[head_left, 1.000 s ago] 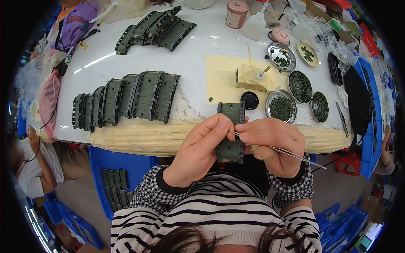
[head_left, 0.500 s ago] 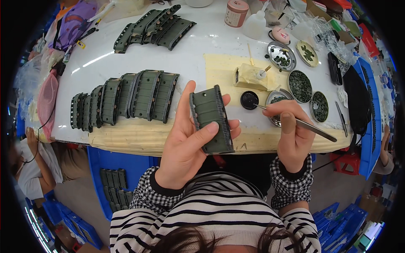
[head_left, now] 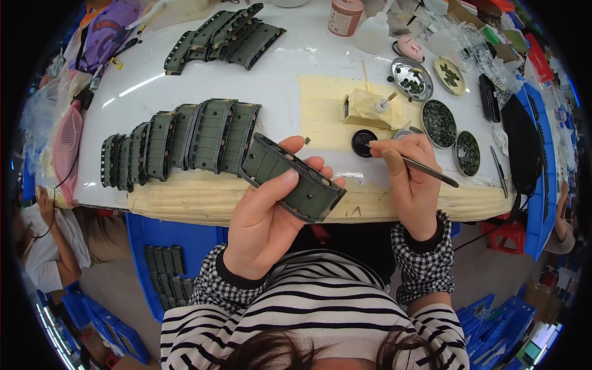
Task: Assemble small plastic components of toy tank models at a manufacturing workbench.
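My left hand [head_left: 262, 222] grips a curved dark green plastic panel [head_left: 287, 179] with toothed edges, thumb across its face and fingers behind it. The panel is tilted, its lower end toward the right. In my right hand [head_left: 414, 185] is a pair of metal tweezers [head_left: 431, 171], pinched between thumb and fingers. Their tip reaches over a small round black dish [head_left: 364, 142]; whether it holds anything is too small to tell. Partly behind that hand is a metal dish [head_left: 407, 131]. A tiny green piece [head_left: 307, 141] shows just beyond my left fingertips.
A row of similar panels [head_left: 161, 142] stands at the left, with a stack [head_left: 222, 38] farther back. Round tins of small dark pieces [head_left: 438, 123] sit at the right, near a paper-wrapped block [head_left: 368, 110]. Below the table edge is a blue tray [head_left: 140, 246] with more panels.
The panel in my left hand has turned from nearly upright to a slant. My right hand has shifted left, carrying the tweezers' tip over the black dish.
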`<action>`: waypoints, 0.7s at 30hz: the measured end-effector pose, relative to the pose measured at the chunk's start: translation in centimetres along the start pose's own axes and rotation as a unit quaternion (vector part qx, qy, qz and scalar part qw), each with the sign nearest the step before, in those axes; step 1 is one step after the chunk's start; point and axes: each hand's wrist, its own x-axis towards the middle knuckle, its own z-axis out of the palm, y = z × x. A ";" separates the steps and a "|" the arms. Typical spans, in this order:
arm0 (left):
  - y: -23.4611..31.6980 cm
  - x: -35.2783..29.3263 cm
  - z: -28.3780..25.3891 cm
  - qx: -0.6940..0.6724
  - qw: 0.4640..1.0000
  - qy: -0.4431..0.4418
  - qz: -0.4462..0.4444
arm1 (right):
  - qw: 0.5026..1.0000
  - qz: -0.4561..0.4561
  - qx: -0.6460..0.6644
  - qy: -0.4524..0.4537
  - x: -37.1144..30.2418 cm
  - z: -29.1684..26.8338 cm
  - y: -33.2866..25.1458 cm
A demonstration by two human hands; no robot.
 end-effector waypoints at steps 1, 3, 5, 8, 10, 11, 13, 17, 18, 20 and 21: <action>0.0 0.0 0.3 0.028 0.999 0.014 0.009 | 1.000 -0.002 -0.003 0.002 0.0 0.0 0.0; 0.4 -0.3 0.1 0.062 0.998 0.002 0.007 | 1.000 -0.002 -0.007 0.002 0.0 0.0 0.0; 0.5 -0.5 0.1 0.086 0.996 0.008 0.007 | 1.000 -0.003 -0.011 0.000 0.0 0.0 0.0; 0.5 -0.6 0.3 0.093 0.995 0.027 0.010 | 1.000 -0.005 -0.012 -0.004 0.0 -0.1 -0.1; 0.6 -0.4 0.2 0.081 0.996 0.019 0.012 | 1.000 -0.005 -0.006 -0.004 0.0 -0.2 -0.1; 0.6 -0.5 0.3 0.084 0.996 0.029 0.013 | 1.000 -0.003 0.024 0.004 -0.1 -0.5 -0.2; 0.5 -0.5 0.5 0.090 0.994 0.052 0.019 | 0.996 -0.001 0.085 0.016 -0.2 -1.2 -0.9; 0.3 0.0 0.9 0.117 0.988 0.093 0.029 | 0.989 -0.065 0.131 -0.009 -0.5 -2.5 -3.2; 0.2 0.1 0.9 0.115 0.988 0.096 0.026 | 0.986 -0.083 0.144 -0.027 -0.5 -2.4 -3.5; 0.1 0.2 0.9 0.114 0.988 0.099 0.022 | 0.976 -0.120 0.170 -0.064 -0.3 -2.1 -3.9; 0.1 0.2 0.9 0.115 0.988 0.099 0.020 | 0.972 -0.140 0.179 -0.065 -0.2 -1.6 -3.7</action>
